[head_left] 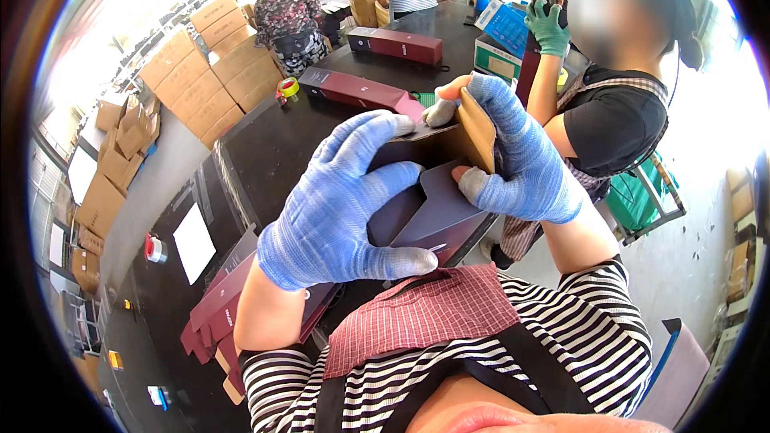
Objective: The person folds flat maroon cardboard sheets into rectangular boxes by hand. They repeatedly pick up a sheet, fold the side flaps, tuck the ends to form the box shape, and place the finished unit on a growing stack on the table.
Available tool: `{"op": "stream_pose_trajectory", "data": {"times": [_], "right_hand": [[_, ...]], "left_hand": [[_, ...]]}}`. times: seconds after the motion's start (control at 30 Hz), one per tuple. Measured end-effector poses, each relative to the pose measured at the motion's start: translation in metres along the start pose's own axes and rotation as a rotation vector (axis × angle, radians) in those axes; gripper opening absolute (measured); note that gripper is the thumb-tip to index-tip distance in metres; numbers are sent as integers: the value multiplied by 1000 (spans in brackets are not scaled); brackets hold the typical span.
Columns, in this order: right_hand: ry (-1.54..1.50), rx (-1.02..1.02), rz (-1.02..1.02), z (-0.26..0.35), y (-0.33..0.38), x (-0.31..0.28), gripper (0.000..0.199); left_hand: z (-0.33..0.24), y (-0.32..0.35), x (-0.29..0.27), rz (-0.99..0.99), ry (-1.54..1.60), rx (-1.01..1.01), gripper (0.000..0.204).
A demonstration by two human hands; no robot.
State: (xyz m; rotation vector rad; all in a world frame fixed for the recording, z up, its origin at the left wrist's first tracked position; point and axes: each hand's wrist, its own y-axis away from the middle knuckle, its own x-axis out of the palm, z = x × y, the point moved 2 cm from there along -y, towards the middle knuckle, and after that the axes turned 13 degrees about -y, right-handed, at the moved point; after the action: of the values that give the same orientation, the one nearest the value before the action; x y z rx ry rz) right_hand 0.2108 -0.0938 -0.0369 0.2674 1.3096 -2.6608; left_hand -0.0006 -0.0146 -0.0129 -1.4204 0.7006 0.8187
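Observation:
Close in front of my chest is a dark purple-maroon cardboard box [445, 207], its end open toward me and its flaps raised. My left hand [325, 200], in a blue knit glove, spans the box's left side, with the thumb along the near edge and the fingers over the far part. My right hand [525, 152], in a matching glove with some bare fingertips, is closed round the brown inner face of a raised flap [478, 128]. The inside of the box is mostly hidden by my hands and flaps.
Two long maroon boxes [353, 90] lie farther back on the black table [265, 140]. Flat maroon cartons [228, 301] are by my left forearm. A yellow tape roll [288, 88] and a white sheet [194, 242] sit leftward. A green-gloved co-worker [618, 112] stands at right.

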Motion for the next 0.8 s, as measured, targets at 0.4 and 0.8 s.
{"op": "stream_pose_trajectory", "data": {"times": [0.4,0.8], "right_hand": [[-93,121,-19,6,1,-2,72],[-149,122,-16,3,-2,-1,70]], "left_hand": [[-6,-7,2,76,13,-29,77],[-4,-1,7,-147,158,8,77]]}}
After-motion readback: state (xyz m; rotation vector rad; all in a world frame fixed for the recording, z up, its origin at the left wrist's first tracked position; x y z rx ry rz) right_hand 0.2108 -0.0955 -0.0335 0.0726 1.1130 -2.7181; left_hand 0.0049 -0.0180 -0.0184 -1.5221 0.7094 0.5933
